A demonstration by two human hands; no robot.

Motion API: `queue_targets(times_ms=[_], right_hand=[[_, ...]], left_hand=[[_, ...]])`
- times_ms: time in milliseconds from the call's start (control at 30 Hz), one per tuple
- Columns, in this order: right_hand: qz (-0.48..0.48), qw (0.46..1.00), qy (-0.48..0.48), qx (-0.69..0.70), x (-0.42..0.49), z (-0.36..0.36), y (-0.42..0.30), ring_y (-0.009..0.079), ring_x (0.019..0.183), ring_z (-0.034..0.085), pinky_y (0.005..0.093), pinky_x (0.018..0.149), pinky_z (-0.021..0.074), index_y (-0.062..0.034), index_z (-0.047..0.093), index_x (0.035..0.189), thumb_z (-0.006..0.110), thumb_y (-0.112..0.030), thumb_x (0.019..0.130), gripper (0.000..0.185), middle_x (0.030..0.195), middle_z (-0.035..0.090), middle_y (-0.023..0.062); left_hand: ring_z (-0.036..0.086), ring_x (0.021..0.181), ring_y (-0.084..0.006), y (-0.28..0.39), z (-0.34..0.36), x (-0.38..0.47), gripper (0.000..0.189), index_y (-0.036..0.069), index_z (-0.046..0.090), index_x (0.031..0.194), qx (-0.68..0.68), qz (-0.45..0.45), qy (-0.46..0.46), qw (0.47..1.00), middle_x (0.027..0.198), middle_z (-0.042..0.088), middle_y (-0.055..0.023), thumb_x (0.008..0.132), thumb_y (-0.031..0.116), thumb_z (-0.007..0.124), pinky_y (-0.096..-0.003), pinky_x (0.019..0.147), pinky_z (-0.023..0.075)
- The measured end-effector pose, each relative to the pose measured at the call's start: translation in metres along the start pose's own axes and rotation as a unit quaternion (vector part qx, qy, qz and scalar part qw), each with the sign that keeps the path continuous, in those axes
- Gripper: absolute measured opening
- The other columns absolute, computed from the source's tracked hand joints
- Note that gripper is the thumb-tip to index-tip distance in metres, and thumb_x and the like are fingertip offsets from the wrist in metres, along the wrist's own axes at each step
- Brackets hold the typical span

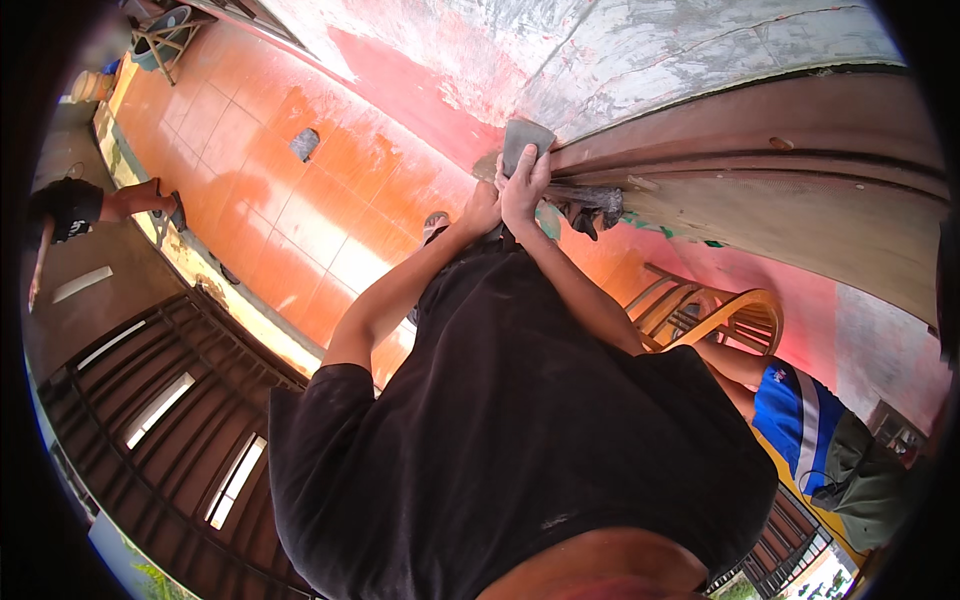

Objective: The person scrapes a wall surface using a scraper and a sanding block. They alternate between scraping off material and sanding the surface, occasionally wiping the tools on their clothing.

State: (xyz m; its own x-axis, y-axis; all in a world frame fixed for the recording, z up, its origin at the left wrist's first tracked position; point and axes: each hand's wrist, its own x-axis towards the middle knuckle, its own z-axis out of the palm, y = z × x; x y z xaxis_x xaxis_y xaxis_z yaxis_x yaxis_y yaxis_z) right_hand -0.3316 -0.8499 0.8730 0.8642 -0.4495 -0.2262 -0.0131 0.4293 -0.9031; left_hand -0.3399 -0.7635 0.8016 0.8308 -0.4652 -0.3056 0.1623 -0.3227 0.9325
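Note:
My right hand (523, 187) holds a flat dark grey piece (519, 142), perhaps a sanding sheet, with the thumb pressed on its face. It is at the corner where the patchy white-and-grey wall (645, 45) meets the brown wooden frame (720, 124). Close beside it, my left hand (481, 208) has its fingers curled; whether anything is inside them is hidden. Below the frame's near end, a crumpled dark material (592, 206) hangs just right of my right hand. Pinkish paint shows on the lower wall (420, 90).
Whitish dust lies on the orange tiled floor (247, 180), with a grey piece (304, 145) on it. A wooden chair (742, 315) and a person in blue shorts (795, 412) are at right. Another person (75, 210) is far left, beyond a metal railing (180, 420). A tub (161, 41) stands top left.

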Motion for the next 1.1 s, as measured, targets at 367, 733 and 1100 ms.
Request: queue_targets(times_ms=[367,733,1100], right_hand=[[-0.152,0.982,0.014,-0.113,0.001,0.021,-0.022,0.0143,0.057,0.057,0.0297,0.047,0.0483,0.0056,0.049,0.101,0.049,-0.021,0.106,0.027,0.078,0.059,0.0106],[-0.053,0.995,0.010,-0.086,0.001,0.002,0.005,0.0152,0.063,0.057,0.0292,0.049,0.0503,0.0022,0.045,0.102,0.045,-0.025,0.107,0.027,0.087,0.057,0.0099],[-0.011,1.000,0.012,-0.027,0.000,-0.005,0.019,0.0151,0.075,0.055,0.0285,0.057,0.0532,-0.0031,0.044,0.113,0.044,-0.028,0.108,0.025,0.095,0.051,0.0068]], left_hand=[[0.063,0.111,-0.0296,0.021,0.003,-0.001,0.041,-0.004,0.058,0.126,-0.051,0.085,0.070,0.993,0.120,0.065,-0.0220,0.094,0.021,0.059,-0.0407,0.094,0.0476],[0.065,0.106,-0.0281,-0.023,0.016,0.004,0.041,-0.006,0.059,0.123,-0.075,0.072,0.098,0.990,0.113,0.068,-0.0213,0.096,0.025,0.056,-0.0399,0.091,0.0487],[0.062,0.077,-0.0121,-0.029,0.024,-0.010,0.032,-0.007,0.068,0.093,-0.157,0.042,0.078,0.984,0.082,0.070,-0.0076,0.095,0.022,0.055,-0.0312,0.067,0.0494]])
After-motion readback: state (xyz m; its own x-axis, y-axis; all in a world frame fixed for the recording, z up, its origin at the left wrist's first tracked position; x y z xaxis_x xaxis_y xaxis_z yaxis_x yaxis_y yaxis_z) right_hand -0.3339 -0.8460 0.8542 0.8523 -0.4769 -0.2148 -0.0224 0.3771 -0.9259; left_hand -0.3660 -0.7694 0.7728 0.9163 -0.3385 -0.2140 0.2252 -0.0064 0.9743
